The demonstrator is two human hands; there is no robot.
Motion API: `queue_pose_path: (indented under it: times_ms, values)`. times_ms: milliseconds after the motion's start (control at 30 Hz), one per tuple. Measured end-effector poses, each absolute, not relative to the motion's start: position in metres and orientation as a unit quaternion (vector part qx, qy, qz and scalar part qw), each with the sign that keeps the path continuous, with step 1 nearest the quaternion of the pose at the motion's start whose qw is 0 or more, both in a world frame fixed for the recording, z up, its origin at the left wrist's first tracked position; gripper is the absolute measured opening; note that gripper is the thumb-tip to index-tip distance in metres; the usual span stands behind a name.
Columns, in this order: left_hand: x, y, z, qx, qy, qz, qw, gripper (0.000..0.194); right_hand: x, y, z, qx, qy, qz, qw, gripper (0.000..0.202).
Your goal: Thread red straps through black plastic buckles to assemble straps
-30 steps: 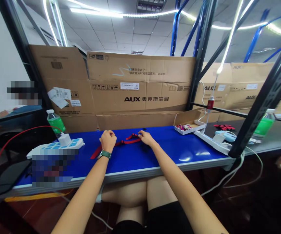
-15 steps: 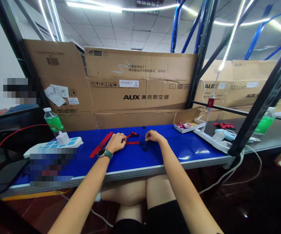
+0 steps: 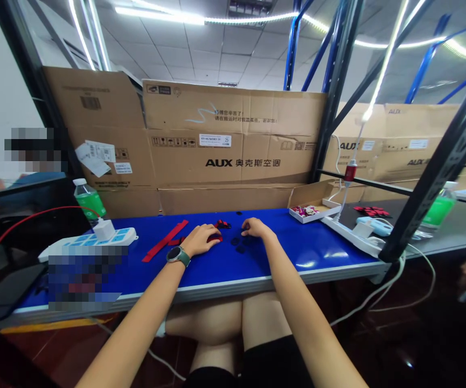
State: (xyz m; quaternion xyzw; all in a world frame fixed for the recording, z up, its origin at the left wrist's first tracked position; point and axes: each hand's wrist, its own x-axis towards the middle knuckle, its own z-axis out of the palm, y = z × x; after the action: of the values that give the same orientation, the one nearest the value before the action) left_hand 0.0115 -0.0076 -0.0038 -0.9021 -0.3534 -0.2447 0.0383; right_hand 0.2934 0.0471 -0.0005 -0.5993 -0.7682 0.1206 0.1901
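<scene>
My left hand (image 3: 201, 240), with a watch on its wrist, lies over a red strap (image 3: 215, 238) on the blue tabletop (image 3: 289, 242). Its fingers are stretched out, and part of that strap is hidden beneath them. A long red strip (image 3: 165, 241) lies to its left, and a small red and black strap piece (image 3: 223, 224) is just beyond the fingertips. My right hand (image 3: 257, 228) is closed in a pinch close above the table; what its fingertips hold is too small to make out. Several dark round pieces (image 3: 236, 242) lie between the hands.
At the left is a white power strip (image 3: 122, 236) with a charger and red cable, and a green-labelled bottle (image 3: 89, 198) behind it. A small open box (image 3: 307, 214) with red items stands back right, beside another power strip (image 3: 354, 235). Cardboard (image 3: 233, 186) walls the back.
My left hand has moved slightly right and toward me, its fingers now flatter over the red strap. The long red strip has shifted a little left. My right hand has hardly moved.
</scene>
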Motion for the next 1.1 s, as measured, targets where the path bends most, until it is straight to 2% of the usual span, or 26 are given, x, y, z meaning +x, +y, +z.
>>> queue_pose_path:
  times_ms: [167,367,467,633,833,1100]
  values:
    - [0.013,-0.005,-0.006,-0.903,-0.349,-0.251,-0.005,0.019,0.289,0.051,-0.007,-0.605,-0.735,0.168,0.256,0.024]
    - [0.013,-0.001,-0.010,-0.867,-0.353,-0.328,-0.128,0.015,0.270,0.046,0.001,-0.454,-0.686,0.307,0.478,0.022]
    - [0.014,-0.001,-0.010,-0.847,-0.352,-0.358,-0.174,0.011,0.261,0.044,0.004,-0.392,-0.662,0.361,0.527,0.023]
    - [0.017,0.000,-0.009,-0.827,-0.339,-0.394,-0.215,0.011,0.257,0.042,0.005,-0.382,-0.662,0.357,0.537,0.025]
    - [0.017,0.002,-0.011,-0.820,-0.347,-0.415,-0.188,0.012,0.256,0.036,0.008,-0.365,-0.683,0.343,0.532,0.032]
    - [0.020,0.000,-0.008,-0.800,-0.356,-0.442,-0.193,0.014,0.230,0.023,0.003,-0.367,-0.736,0.332,0.462,0.028]
